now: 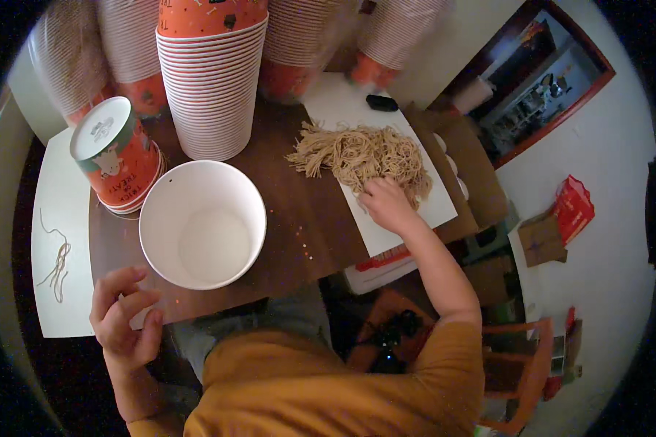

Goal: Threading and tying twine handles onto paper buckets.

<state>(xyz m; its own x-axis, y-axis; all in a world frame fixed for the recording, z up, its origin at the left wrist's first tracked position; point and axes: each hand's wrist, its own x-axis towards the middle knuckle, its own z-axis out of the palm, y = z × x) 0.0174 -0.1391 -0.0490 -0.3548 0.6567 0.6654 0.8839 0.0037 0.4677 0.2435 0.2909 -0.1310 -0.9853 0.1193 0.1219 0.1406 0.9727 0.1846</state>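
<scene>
My right hand reaches into a tangled pile of tan cords, its fingers pinched on strands at the near edge. The pile lies on a white sheet on the right of the table. My left hand hovers at the table's front edge, fingers bent and apart, holding nothing. Just beyond it stands a white-lined paper bucket, its mouth facing up and nothing visible inside except a small dark hole near the rim. To its left, a short stack of orange printed buckets stands upside down and tilted.
A tall stack of nested buckets rises behind the white one, with plastic-wrapped stacks farther back. Several loose cords lie on the white surface at far left. A black object rests beyond the pile. A cardboard box adjoins the table's right side.
</scene>
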